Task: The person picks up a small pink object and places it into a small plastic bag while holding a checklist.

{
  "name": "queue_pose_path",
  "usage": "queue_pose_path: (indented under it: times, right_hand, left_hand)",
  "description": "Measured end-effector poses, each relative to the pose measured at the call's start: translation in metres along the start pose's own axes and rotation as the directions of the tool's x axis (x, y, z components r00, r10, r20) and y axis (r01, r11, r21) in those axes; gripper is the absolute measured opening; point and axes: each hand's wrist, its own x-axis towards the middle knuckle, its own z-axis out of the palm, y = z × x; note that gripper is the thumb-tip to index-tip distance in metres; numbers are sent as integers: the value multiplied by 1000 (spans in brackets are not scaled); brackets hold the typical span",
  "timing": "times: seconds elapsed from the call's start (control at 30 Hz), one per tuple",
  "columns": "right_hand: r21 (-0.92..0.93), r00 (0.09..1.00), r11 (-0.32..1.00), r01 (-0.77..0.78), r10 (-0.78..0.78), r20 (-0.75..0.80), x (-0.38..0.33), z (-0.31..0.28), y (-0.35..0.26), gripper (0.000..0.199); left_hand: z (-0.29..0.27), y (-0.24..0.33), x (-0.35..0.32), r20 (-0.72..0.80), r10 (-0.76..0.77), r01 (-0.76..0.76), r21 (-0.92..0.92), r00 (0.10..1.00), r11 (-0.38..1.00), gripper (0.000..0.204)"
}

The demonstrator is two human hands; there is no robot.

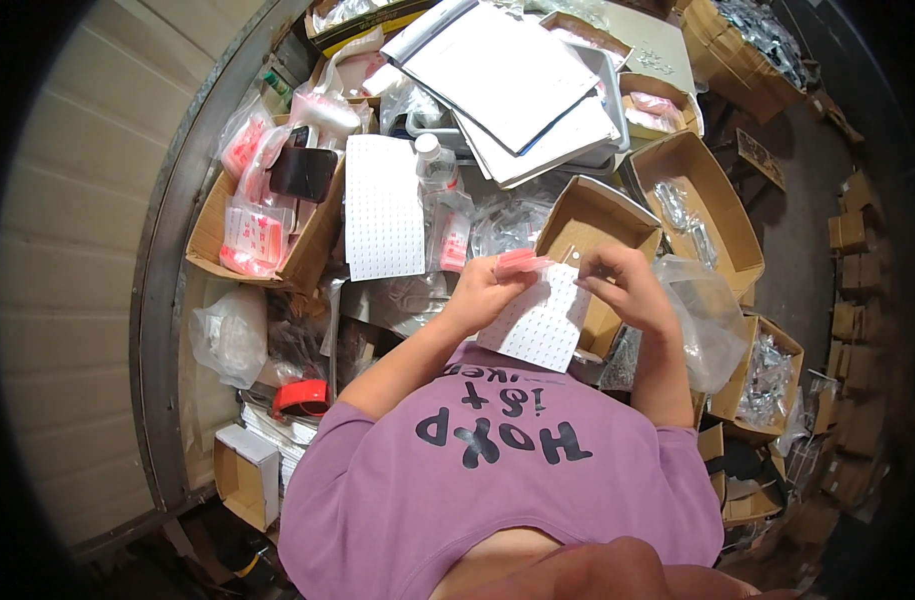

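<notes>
My left hand (pixel 480 294) is closed on a few small plastic bags with pink-red edges (pixel 520 262), pinched between thumb and fingers. Just below them, a white sheet with rows of small printed marks (pixel 537 322) slants in front of my chest, its lower edge near my shirt. My right hand (pixel 625 290) is at the sheet's upper right corner with thumb and fingertips pressed together. Whatever those fingertips hold, if anything, is too small to tell. Behind both hands stands an open cardboard box (pixel 602 215), mostly bare inside.
A second marked sheet (pixel 384 210) lies left of a clear bottle (pixel 437 165). Farther left, a carton (pixel 317 245) holds pink-printed bags and a dark phone (pixel 304 174). Papers (pixel 497 75) top a grey bin. At right are a long carton (pixel 712 195) and a clear bag (pixel 702 325).
</notes>
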Motion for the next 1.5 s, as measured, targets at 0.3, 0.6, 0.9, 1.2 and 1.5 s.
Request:
queue_pose_path:
  times: [0.3,0.6,0.9,1.2,1.5]
  right_hand:
    - [29,902,986,162,-136,-410,8,56,-12,32]
    - [15,866,990,140,-115,-487,14,51,-11,41]
    - [305,898,948,88,57,-437,10,50,1,43]
    - [-278,779,961,-12,-165,-605,10,27,1,41]
    - [-42,946,995,89,-97,-310,8,56,-6,32]
  left_hand:
    - [10,-3,3,-11,-121,113,-280,993,953,25]
    - [6,-6,-1,48,-112,121,-241,992,963,26]
    - [6,7,-5,18,-176,176,-229,984,957,27]
    - [6,7,-6,-13,-193,186,-205,981,961,24]
    - [8,7,-7,-36,-180,175,-118,983,978,25]
